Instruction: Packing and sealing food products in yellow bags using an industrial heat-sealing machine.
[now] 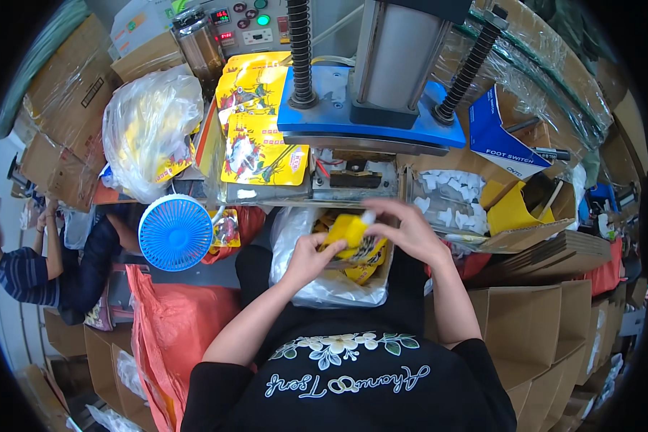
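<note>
Over my lap, my left hand (309,259) is closed on a small yellow packet (348,229), slightly blurred. My right hand (408,229) pinches a small white plastic piece (368,217) at the packet's upper right edge; whether the two touch, I cannot tell. Below both hands is a box lined with a clear plastic bag (289,270), holding more yellow packets (361,272). Right of the press, similar small white pieces (450,200) lie in a tray. Flat yellow printed cards (263,155) are stacked to the left of the press.
A press with a blue plate (371,119) stands ahead. A blue fan (176,232) and a bulging clear bag (151,133) are at left, above a red sack (180,324). Cardboard boxes (522,324) fill the right. Another person (32,270) sits at far left.
</note>
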`<state>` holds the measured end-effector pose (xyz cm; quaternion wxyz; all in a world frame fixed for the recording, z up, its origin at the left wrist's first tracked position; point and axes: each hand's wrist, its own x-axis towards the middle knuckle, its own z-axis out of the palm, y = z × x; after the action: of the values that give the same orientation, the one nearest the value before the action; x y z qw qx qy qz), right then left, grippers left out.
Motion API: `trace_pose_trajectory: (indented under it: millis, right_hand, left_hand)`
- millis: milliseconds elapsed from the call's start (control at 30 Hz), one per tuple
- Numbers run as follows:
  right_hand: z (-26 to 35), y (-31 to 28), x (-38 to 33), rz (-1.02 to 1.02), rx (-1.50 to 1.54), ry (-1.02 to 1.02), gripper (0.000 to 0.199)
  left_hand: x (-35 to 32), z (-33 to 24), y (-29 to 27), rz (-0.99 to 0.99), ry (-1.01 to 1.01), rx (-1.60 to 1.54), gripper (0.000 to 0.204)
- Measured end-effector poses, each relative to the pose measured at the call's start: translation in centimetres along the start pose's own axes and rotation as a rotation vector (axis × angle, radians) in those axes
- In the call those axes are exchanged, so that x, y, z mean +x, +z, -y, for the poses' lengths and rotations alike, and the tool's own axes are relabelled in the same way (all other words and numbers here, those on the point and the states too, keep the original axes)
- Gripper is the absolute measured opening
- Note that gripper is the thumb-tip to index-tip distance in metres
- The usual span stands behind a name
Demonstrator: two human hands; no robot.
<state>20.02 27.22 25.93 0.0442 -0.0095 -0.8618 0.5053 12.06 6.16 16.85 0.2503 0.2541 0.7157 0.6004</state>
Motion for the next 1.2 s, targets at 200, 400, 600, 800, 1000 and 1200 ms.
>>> trace_pose_trajectory:
  millis: [200,400,600,800,1000,1200]
  right_hand:
    - [-2.2,-3.6,-1.6,-0.502,-0.358,0.103,0.034]
    - [-6.1,-3.9,-2.9,-0.425,-0.585,0.131,0.029]
    - [-6.6,-3.1,-2.8,-0.403,-0.628,0.083,0.024]
    - [-7.7,-3.7,-3.0,-0.528,-0.264,0.150,0.020]
    - [-5.6,-2.7,-1.0,-0.528,-0.164,0.043,0.023]
    - [-2.7,-1.7,-4.0,-0.420,0.090,0.065,0.022]
  left_hand:
    - [4.3,-2.6,0.7,-0.108,-0.188,-0.349,0.027]
    - [6.6,-2.9,1.4,-0.164,-0.265,-0.709,0.024]
    - [6.7,-4.5,-3.7,-0.245,0.078,0.083,0.029]
    - [4.1,-0.2,-9.3,-0.423,0.396,1.055,0.070]
    - [0.3,-2.8,-12.2,-0.542,0.308,0.616,0.016]
    - [-1.0,-3.2,-3.5,-0.304,0.137,0.332,0.024]
